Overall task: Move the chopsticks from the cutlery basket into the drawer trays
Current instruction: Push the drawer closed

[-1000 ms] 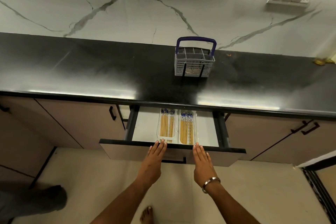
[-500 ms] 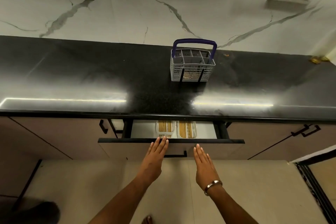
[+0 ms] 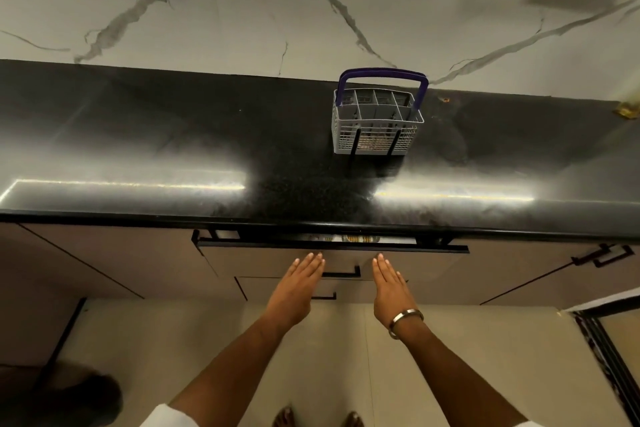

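A grey cutlery basket point(image 3: 377, 126) with a purple handle stands upright on the black counter. The drawer point(image 3: 332, 255) is almost shut; chopsticks point(image 3: 358, 238) show through the slit.

Black glossy countertop point(image 3: 138, 149); grey cutlery basket point(image 3: 375, 125) standing upright near backsplash.

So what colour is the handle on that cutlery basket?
Dark purple-blue handle, over a grey cutlery basket; head view.

We found no text, label, brand, number or sign that could be read anywhere in the head view.
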